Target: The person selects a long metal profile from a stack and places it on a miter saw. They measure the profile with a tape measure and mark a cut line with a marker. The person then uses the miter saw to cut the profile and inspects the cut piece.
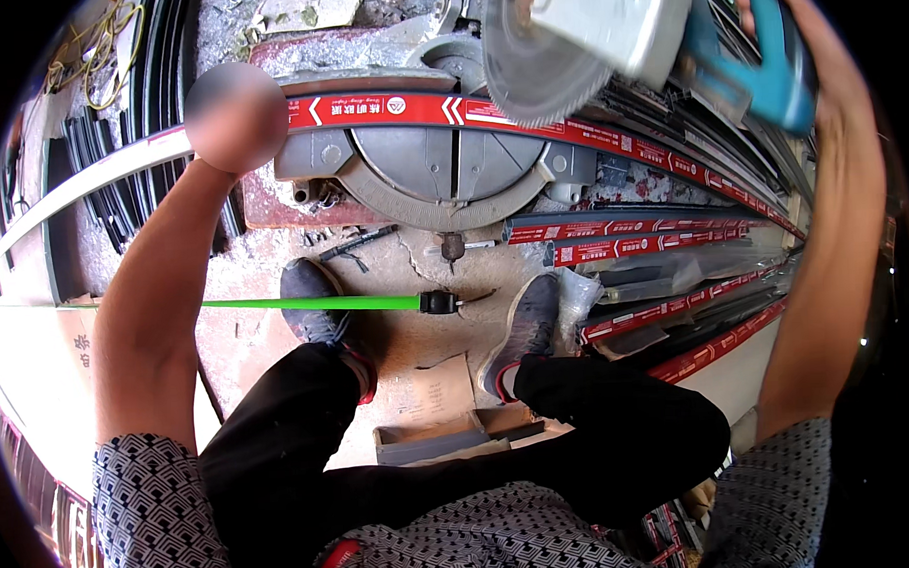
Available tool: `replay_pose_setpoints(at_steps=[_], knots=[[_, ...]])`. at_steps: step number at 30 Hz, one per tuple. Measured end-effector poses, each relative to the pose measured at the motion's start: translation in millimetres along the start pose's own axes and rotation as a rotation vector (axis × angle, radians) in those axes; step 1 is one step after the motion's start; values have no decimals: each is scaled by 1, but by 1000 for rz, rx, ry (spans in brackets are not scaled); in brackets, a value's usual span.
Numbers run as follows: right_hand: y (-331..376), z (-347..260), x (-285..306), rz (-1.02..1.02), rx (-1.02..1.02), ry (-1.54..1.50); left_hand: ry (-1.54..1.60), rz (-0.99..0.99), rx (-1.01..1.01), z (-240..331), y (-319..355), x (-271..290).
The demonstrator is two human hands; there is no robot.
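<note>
My left hand [236, 116] lies over a long strip with a red-and-white printed face [343, 112], left of the saw table; its fingers are blurred. The strip crosses along the fence of a mitre saw [591, 24], with its pale left part [81, 197] reaching past my hand. My right hand [812, 33] wraps the teal saw handle [782, 67] at the upper right. The toothed round blade [542, 66] is lowered over the strip, its lower edge overlapping it in view; I cannot tell whether they touch. Beneath them is the grey round saw table [405, 166].
Several red-labelled profiles [633, 246] lie at the right. Dark profiles [157, 84] stand at the left. Between my shoes [315, 294] ends a bright green strip [315, 304] with a black block [438, 303]. Close to my legs lies an open box [430, 440].
</note>
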State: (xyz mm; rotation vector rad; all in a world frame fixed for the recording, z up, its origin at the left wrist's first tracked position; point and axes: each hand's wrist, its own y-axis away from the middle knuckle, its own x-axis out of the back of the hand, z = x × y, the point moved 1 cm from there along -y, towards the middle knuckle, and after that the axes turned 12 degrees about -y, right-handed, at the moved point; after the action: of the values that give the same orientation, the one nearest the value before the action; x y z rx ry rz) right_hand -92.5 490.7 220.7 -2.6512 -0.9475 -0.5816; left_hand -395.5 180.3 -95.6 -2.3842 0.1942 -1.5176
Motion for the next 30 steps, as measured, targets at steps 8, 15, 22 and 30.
replay_pose_setpoints(at_steps=[8,15,22,30], knots=[[145,43,-48,92,104,16,1,-176,39,-4,14,4],[171,59,-64,151,113,-229,27,-91,-32,-5,10,8],[182,71,-67,133,180,-194,-149,-200,-83,-3,9,5],[183,75,-68,131,201,-191,5,-384,92,3,7,8]])
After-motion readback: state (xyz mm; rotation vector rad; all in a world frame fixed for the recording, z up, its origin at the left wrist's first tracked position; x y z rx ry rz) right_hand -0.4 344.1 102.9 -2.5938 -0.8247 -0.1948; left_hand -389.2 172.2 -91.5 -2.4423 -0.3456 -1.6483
